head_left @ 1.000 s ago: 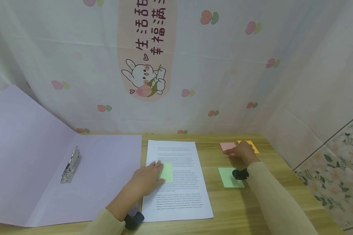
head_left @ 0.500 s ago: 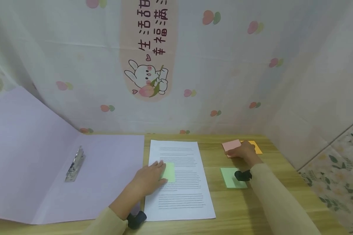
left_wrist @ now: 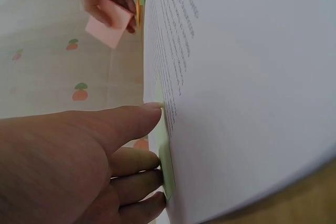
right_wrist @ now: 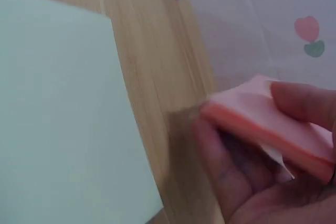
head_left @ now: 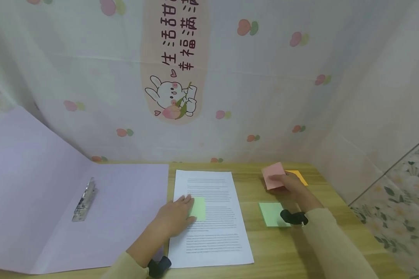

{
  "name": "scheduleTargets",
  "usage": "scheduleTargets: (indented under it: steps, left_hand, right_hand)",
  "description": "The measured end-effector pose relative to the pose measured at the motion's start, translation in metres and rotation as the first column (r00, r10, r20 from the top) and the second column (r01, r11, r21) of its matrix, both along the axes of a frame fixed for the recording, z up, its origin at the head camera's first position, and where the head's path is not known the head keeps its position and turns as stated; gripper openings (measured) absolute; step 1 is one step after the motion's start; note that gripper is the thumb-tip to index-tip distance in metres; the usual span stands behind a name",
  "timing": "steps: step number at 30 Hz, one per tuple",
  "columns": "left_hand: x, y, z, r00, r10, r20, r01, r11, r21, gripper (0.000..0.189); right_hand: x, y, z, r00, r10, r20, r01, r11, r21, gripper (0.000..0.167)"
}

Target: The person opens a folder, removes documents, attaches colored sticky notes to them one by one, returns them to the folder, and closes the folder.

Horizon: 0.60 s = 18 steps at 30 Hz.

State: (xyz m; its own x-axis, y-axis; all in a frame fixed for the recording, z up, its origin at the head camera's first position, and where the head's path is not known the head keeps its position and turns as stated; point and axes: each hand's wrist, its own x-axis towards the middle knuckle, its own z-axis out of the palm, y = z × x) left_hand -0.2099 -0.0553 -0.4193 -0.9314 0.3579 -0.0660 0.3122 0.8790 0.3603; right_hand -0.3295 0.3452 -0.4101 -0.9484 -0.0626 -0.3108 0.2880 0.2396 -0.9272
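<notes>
My right hand [head_left: 289, 183] grips a pink sticky note pad [head_left: 273, 174], thumb on top and fingers beneath. In the right wrist view the pad [right_wrist: 262, 114] is tilted above the table, its thick edge showing. My left hand [head_left: 176, 216] lies with extended fingers on a light green sticky note [head_left: 199, 209], partly covering it. That note is on a printed sheet of paper [head_left: 213, 248]; the left wrist view shows the fingertips [left_wrist: 149, 203] along its edge. A green sticky note pad [head_left: 273, 215] lies below my right wrist. Behind the right hand an orange pad [head_left: 299, 176] is partly hidden.
To the left an open lilac folder [head_left: 125, 201] has its cover raised, with a metal clip [head_left: 85, 201] inside. A patterned curtain [head_left: 230, 77] hangs along the back edge of the wooden table [head_left: 258, 248]. A floral panel stands at the right.
My right hand has lifted the pink pad from the table and tilted it, moving slightly toward me. The left hand has stayed on the green note.
</notes>
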Motion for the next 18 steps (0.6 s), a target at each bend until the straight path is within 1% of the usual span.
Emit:
scheduleTargets:
  steps: [1, 2, 3, 4, 5, 7, 9, 10, 13, 16, 18]
  left_hand:
    - [0.000, -0.001, 0.000, 1.000, 0.002, -0.001, -0.002, 1.000, -0.002, 0.061]
    - [0.000, -0.001, 0.000, 1.000, 0.003, -0.002, -0.003, 1.000, -0.002, 0.061]
    - [0.000, -0.001, 0.000, 1.000, 0.002, -0.004, -0.002, 1.000, -0.003, 0.061]
    - [0.000, -0.001, 0.000, 1.000, 0.002, -0.004, -0.002, 1.000, -0.001, 0.061]
    - [0.000, -0.001, 0.000, 1.000, 0.001, -0.007, -0.001, 1.000, -0.003, 0.061]
    - [0.000, -0.001, -0.001, 1.000, 0.001, -0.009, -0.001, 1.000, -0.005, 0.061]
    - [0.000, -0.001, -0.001, 1.000, 0.001, -0.011, -0.001, 1.000, -0.006, 0.061]
    - [0.001, -0.001, -0.001, 1.000, 0.001, -0.011, -0.001, 1.000, -0.006, 0.061]
    - [0.000, -0.001, -0.001, 1.000, 0.000, -0.012, 0.000, 1.000, -0.004, 0.061]
    - [0.001, 0.000, -0.001, 1.000, -0.003, -0.014, 0.003, 1.000, -0.003, 0.061]
    - [0.001, 0.000, -0.001, 1.000, -0.005, -0.016, 0.005, 1.000, -0.004, 0.061]
  right_hand:
    - [0.000, 0.000, -0.001, 1.000, 0.026, 0.002, -0.026, 0.996, -0.086, 0.055]
    - [0.000, -0.001, -0.001, 0.999, 0.050, 0.005, -0.049, 0.984, -0.171, 0.050]
    - [0.001, -0.003, -0.002, 0.997, 0.069, 0.019, -0.061, 0.959, -0.276, 0.046]
    - [0.003, -0.004, -0.002, 0.995, 0.089, 0.035, -0.070, 0.924, -0.375, 0.042]
    - [0.005, -0.007, -0.001, 0.992, 0.120, 0.045, -0.087, 0.889, -0.449, 0.039]
    - [0.010, -0.011, 0.000, 0.981, 0.185, 0.063, -0.115, 0.806, -0.581, 0.037]
    - [0.013, -0.016, 0.001, 0.971, 0.232, 0.066, -0.132, 0.743, -0.656, 0.036]
    - [0.014, -0.019, 0.002, 0.962, 0.267, 0.054, -0.160, 0.712, -0.683, 0.035]
    - [0.018, -0.028, 0.006, 0.941, 0.339, -0.013, -0.245, 0.650, -0.719, 0.037]
    - [0.023, -0.039, 0.012, 0.917, 0.393, -0.072, -0.305, 0.571, -0.762, 0.057]
    - [0.027, -0.049, 0.015, 0.909, 0.403, -0.108, -0.333, 0.544, -0.770, 0.068]
